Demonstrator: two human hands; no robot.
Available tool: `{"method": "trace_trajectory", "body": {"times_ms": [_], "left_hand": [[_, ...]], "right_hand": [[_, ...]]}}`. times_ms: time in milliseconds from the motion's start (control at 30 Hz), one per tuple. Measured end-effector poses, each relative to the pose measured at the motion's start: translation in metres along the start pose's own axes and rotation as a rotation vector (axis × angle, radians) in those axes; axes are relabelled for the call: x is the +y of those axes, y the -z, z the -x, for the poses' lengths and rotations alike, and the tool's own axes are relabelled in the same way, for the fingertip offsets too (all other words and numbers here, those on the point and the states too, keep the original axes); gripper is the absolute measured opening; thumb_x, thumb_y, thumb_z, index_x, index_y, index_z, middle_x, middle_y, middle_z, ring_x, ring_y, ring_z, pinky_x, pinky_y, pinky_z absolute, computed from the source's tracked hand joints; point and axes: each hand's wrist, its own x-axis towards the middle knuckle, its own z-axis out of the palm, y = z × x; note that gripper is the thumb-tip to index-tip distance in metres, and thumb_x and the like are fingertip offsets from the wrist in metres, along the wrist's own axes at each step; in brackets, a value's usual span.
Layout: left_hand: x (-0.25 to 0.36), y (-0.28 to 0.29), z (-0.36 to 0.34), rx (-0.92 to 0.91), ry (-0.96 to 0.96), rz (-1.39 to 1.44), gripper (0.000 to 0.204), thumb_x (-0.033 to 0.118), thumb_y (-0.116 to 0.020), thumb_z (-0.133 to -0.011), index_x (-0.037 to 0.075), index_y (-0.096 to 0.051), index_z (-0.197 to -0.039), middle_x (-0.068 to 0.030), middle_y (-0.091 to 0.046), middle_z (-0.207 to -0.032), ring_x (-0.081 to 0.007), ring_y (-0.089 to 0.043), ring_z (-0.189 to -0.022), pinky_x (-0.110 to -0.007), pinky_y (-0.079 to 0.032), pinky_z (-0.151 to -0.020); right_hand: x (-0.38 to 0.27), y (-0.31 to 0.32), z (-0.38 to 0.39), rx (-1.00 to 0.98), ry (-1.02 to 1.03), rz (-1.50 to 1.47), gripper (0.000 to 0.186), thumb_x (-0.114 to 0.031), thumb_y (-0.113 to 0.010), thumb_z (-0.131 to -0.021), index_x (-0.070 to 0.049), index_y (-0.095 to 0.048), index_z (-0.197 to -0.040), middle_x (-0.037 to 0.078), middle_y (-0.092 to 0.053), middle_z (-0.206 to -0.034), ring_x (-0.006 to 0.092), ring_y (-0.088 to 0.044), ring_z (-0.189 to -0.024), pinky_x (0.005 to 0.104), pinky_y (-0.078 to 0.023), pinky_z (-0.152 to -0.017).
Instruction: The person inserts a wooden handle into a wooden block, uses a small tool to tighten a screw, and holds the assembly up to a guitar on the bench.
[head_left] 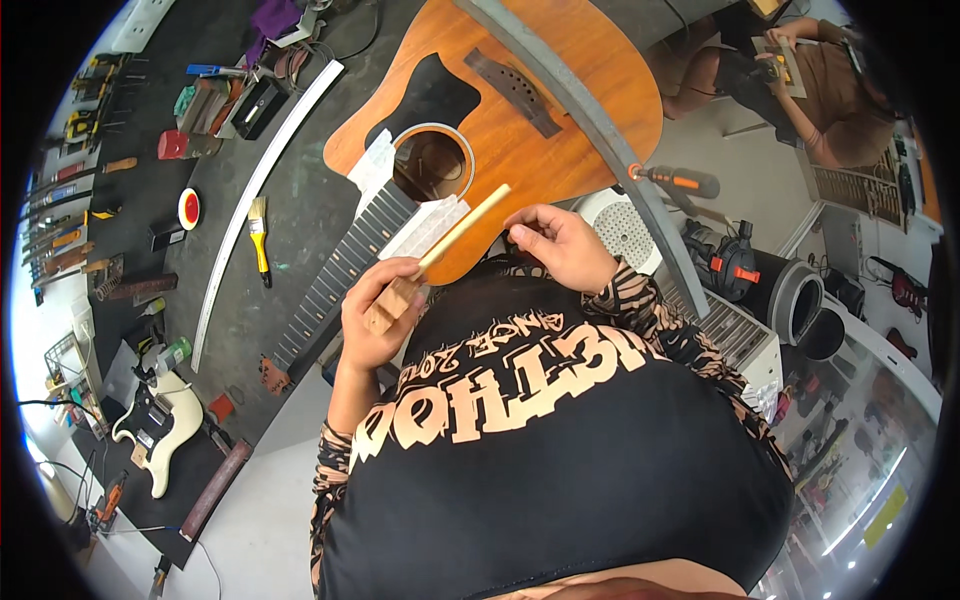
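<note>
My left hand (365,325) is closed around a small light-brown wooden block (393,302). A thin pale wooden strip (468,227) sticks out of the same grip, slanting up to the right. My right hand (568,248) is apart from the strip's far end, thumb and fingers curled together; whether something small is between them is unclear. Below both hands lies an acoustic guitar (585,45) with an orange-brown top, dark bridge (515,92) and black pickguard (425,98). Whitish tape (425,228) flanks its fretboard (345,265) near the sound hole.
A long grey curved bar (560,75) crosses over the guitar body, near an orange-and-black handled tool (680,181). On the dark bench are a metal straightedge (255,190) and a yellow-handled brush (260,243). A white electric guitar body (165,425) lies left. Another person (840,90) works at far right.
</note>
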Motion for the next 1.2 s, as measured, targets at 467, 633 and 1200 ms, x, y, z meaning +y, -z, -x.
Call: {"method": "trace_trajectory", "body": {"times_ms": [467, 633, 1200], "left_hand": [[0.004, -0.009, 0.031, 0.316, 0.245, 0.131, 0.028, 0.002, -0.072, -0.075, 0.002, -0.064, -0.102, -0.007, -0.064, -0.1, -0.0155, -0.059, -0.093, -0.028, -0.046, -0.083], [0.002, -0.003, 0.049, 0.3, -0.04, 0.083, 0.029, -0.004, -0.066, -0.079, 0.0, -0.06, -0.106, -0.012, -0.059, -0.11, -0.0179, -0.062, -0.092, -0.029, -0.05, -0.081], [-0.073, 0.16, 0.172, 0.528, -0.238, 0.122, 0.029, -0.006, -0.063, -0.078, 0.002, -0.059, -0.107, -0.0059, -0.049, -0.107, -0.0168, -0.062, -0.094, -0.029, -0.05, -0.083]], "right_hand": [[0.017, 0.021, -0.016, -0.084, -0.045, 0.039, 0.023, -0.018, -0.061, -0.092, 0.001, -0.061, -0.106, 0.004, -0.065, -0.086, 0.009, -0.06, -0.077, 0.0235, -0.05, -0.071], [0.016, 0.015, -0.011, -0.103, -0.027, 0.146, 0.023, -0.014, -0.06, -0.093, 0.002, -0.059, -0.108, 0.004, -0.065, -0.091, 0.0082, -0.059, -0.079, 0.022, -0.048, -0.073], [0.032, -0.159, 0.027, -0.113, 0.207, 0.414, 0.02, -0.013, -0.062, -0.09, 0.002, -0.061, -0.104, 0.0, -0.062, -0.083, 0.0061, -0.053, -0.074, 0.0208, -0.045, -0.067]]}}
